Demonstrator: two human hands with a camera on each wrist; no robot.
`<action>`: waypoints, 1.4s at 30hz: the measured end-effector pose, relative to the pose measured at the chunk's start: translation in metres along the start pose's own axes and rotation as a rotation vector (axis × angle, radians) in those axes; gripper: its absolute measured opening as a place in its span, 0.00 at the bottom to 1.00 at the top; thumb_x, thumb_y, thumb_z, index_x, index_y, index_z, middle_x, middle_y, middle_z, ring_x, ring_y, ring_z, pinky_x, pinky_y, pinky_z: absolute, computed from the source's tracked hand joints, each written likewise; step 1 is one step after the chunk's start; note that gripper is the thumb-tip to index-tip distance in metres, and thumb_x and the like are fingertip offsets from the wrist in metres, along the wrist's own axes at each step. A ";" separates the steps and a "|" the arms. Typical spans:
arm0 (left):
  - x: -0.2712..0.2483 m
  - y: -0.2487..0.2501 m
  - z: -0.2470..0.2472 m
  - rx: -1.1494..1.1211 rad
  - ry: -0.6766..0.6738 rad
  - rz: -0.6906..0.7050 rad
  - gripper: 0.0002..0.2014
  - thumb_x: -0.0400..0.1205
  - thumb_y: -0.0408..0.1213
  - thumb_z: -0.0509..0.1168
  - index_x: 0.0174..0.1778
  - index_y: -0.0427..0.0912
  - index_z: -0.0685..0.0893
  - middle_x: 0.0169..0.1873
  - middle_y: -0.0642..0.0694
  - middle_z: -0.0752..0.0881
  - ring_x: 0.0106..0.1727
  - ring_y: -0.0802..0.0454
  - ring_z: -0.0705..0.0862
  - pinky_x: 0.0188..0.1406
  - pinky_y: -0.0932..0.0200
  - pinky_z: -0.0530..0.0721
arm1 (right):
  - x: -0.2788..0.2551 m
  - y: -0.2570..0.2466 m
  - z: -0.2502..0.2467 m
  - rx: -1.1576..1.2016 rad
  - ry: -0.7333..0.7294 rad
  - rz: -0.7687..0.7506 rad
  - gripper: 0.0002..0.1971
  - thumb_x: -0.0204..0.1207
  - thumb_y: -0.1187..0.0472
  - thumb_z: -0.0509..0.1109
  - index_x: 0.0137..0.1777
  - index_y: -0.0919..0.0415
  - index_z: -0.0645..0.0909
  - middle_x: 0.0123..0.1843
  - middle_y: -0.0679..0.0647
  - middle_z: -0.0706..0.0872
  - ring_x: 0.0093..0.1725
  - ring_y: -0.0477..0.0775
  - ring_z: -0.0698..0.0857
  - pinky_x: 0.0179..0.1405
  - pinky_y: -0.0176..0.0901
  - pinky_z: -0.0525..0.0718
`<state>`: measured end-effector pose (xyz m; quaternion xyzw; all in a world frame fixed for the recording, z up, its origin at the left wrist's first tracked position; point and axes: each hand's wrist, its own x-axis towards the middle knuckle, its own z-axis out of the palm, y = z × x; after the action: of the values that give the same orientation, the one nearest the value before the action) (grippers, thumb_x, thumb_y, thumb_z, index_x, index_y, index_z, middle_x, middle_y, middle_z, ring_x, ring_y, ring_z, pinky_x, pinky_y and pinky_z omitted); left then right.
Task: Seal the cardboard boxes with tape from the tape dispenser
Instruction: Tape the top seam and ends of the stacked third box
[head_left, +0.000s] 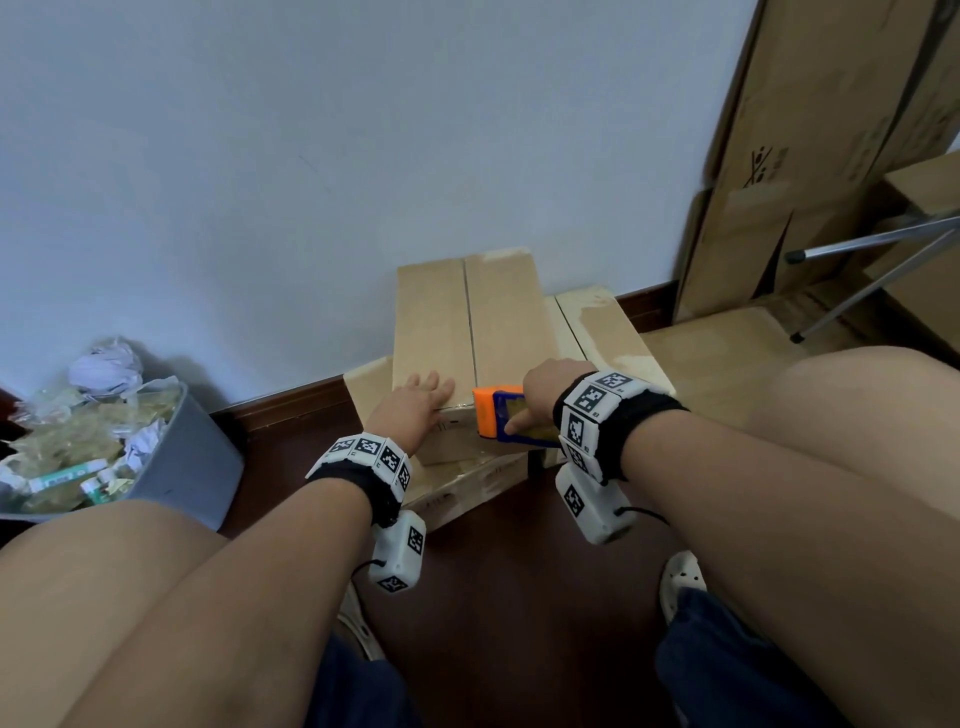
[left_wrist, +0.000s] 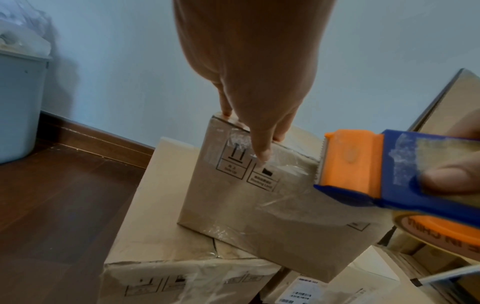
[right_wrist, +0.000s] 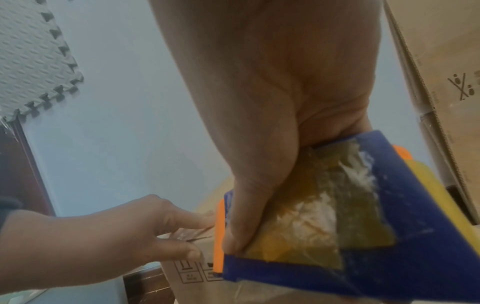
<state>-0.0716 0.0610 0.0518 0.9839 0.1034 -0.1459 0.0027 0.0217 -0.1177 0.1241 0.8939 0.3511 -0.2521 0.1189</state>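
Observation:
A long cardboard box (head_left: 467, 322) lies on top of other boxes (head_left: 457, 488) by the wall, its centre seam running away from me. My left hand (head_left: 415, 400) rests flat with straight fingers on the box's near left top edge; its fingers (left_wrist: 262, 148) press clear tape at that edge. My right hand (head_left: 545, 395) grips the blue and orange tape dispenser (head_left: 501, 413) at the box's near end, beside the seam. The dispenser's orange blade end (left_wrist: 345, 158) touches the box's front face, where clear tape (left_wrist: 280, 197) lies. The thumb (right_wrist: 249, 216) presses the dispenser's side.
A grey bin (head_left: 171, 457) full of crumpled tape and paper stands at the left by the wall. Tall flat cartons (head_left: 800, 156) and a metal stand leg (head_left: 872, 239) are at the right. My bare knees flank the dark wooden floor (head_left: 519, 597).

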 end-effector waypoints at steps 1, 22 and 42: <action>0.001 -0.001 0.001 -0.001 -0.004 0.000 0.28 0.89 0.38 0.54 0.84 0.48 0.53 0.84 0.43 0.54 0.83 0.39 0.56 0.78 0.45 0.65 | 0.000 0.002 0.000 0.010 0.009 0.002 0.26 0.74 0.34 0.68 0.42 0.61 0.77 0.32 0.52 0.78 0.29 0.50 0.77 0.33 0.43 0.77; -0.002 0.005 -0.007 0.047 0.074 0.012 0.24 0.88 0.39 0.57 0.81 0.45 0.63 0.78 0.41 0.68 0.70 0.40 0.74 0.68 0.48 0.74 | -0.038 0.101 0.013 0.136 0.049 0.136 0.30 0.68 0.31 0.71 0.32 0.61 0.74 0.29 0.54 0.78 0.27 0.52 0.77 0.27 0.39 0.76; -0.008 0.021 -0.014 -0.110 0.256 0.044 0.23 0.78 0.55 0.67 0.59 0.42 0.74 0.57 0.45 0.80 0.57 0.46 0.79 0.57 0.52 0.78 | -0.023 0.106 0.037 0.084 0.204 0.164 0.24 0.72 0.34 0.67 0.46 0.56 0.80 0.37 0.51 0.80 0.40 0.56 0.82 0.40 0.42 0.79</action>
<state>-0.0711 0.0390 0.0675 0.9948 0.0893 -0.0133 0.0468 0.0666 -0.2219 0.1094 0.9448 0.2763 -0.1639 0.0650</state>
